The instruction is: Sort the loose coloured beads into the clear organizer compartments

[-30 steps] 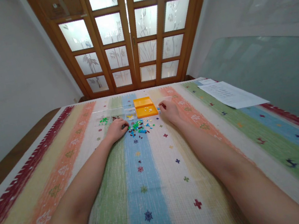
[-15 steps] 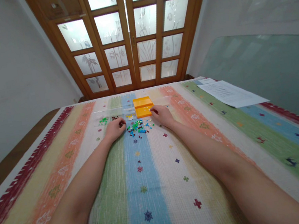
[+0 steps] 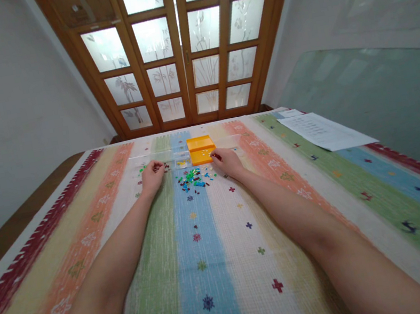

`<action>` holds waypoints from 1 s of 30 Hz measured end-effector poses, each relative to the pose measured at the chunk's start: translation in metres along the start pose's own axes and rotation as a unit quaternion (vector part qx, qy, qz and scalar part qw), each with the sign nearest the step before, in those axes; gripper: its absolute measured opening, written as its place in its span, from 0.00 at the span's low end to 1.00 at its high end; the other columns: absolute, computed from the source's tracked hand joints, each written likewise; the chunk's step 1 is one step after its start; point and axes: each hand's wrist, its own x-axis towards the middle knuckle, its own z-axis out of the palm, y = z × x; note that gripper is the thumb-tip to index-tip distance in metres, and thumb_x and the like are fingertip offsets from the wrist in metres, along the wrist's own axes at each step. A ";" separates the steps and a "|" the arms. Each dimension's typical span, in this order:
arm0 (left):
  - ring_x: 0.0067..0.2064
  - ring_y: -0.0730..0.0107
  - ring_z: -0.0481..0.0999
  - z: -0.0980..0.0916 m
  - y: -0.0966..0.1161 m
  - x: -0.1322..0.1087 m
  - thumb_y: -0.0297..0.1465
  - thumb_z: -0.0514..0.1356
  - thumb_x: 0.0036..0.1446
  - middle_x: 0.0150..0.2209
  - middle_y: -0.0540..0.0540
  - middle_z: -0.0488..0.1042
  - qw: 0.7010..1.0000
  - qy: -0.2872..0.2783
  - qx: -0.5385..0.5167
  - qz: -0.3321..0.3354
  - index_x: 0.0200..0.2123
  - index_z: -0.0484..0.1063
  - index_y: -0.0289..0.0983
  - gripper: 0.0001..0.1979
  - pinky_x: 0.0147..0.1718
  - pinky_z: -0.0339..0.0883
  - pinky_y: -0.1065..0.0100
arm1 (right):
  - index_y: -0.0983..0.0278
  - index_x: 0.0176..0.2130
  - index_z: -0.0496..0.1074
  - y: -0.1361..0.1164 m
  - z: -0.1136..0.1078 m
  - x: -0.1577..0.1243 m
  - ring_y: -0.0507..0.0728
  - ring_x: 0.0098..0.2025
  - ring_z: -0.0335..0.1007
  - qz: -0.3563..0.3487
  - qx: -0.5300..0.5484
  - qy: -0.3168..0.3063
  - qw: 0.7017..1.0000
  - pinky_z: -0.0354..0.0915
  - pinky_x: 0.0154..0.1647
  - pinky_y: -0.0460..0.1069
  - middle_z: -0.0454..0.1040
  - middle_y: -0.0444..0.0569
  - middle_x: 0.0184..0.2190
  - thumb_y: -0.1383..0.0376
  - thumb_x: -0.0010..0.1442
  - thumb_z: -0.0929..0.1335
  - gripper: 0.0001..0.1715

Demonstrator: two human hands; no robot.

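Note:
My left hand (image 3: 152,177) is over the left part of a clear plastic tray (image 3: 169,156), its fingertips pinched together beside small brown pieces (image 3: 167,168). Anything between those fingertips is too small to make out. At the right edge of an open orange-yellow box (image 3: 200,143) is my right hand (image 3: 227,161), fingers curled and closed; what they hold, if anything, is hidden. Small white pieces lie in the box's near half. Between my hands, a loose pile of small green, blue, brown and white building bricks (image 3: 192,178) lies on the cloth.
Yellow pieces (image 3: 182,163) sit in a tray compartment left of the box, and green pieces (image 3: 141,169) show past my left hand. A striped tablecloth (image 3: 201,256) covers the table. Printed paper sheets (image 3: 325,131) lie at the right, near a pale green panel (image 3: 380,89).
My left hand has moved left and slightly away from me, from beside the pile to the brown pieces in the tray. My right hand has hardly moved.

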 end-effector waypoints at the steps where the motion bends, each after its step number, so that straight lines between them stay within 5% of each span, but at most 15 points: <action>1: 0.32 0.68 0.75 0.000 -0.001 0.001 0.35 0.61 0.55 0.32 0.48 0.77 1.000 0.010 -0.017 -0.017 0.37 0.74 0.38 0.09 0.33 0.69 0.69 | 0.60 0.43 0.79 0.000 0.000 0.000 0.60 0.42 0.74 0.000 0.001 -0.001 1.000 0.64 0.45 0.51 0.82 0.51 0.41 0.66 0.64 0.66 0.12; 8: 0.31 0.71 0.75 0.000 -0.002 0.002 0.39 0.63 0.56 0.40 0.46 0.80 0.992 0.025 -0.104 -0.070 0.51 0.71 0.38 0.21 0.30 0.70 0.70 | 0.60 0.44 0.79 0.002 0.002 0.000 0.59 0.41 0.74 -0.011 0.006 -0.001 1.000 0.64 0.43 0.51 0.82 0.50 0.40 0.67 0.64 0.66 0.12; 13: 0.33 0.67 0.75 0.000 0.006 -0.006 0.37 0.61 0.58 0.37 0.46 0.80 0.996 -0.075 0.023 0.036 0.42 0.78 0.38 0.12 0.35 0.70 0.66 | 0.61 0.44 0.79 0.002 0.002 0.000 0.59 0.41 0.74 -0.010 0.000 -0.003 1.000 0.64 0.43 0.51 0.82 0.50 0.40 0.67 0.64 0.67 0.12; 20: 0.46 0.60 0.76 0.006 0.031 -0.022 0.34 0.62 0.60 0.41 0.45 0.79 0.931 -0.231 0.153 0.239 0.39 0.81 0.41 0.08 0.51 0.68 0.58 | 0.60 0.44 0.79 0.001 0.001 0.000 0.59 0.40 0.74 -0.007 -0.001 -0.007 1.000 0.63 0.43 0.51 0.82 0.50 0.39 0.67 0.64 0.67 0.12; 30: 0.48 0.57 0.75 0.012 0.031 -0.021 0.36 0.63 0.60 0.41 0.45 0.79 0.927 -0.238 0.186 0.223 0.36 0.80 0.42 0.07 0.53 0.67 0.57 | 0.60 0.43 0.79 -0.001 0.000 0.000 0.59 0.39 0.73 -0.010 -0.006 -0.015 1.000 0.63 0.42 0.50 0.81 0.49 0.38 0.66 0.64 0.66 0.11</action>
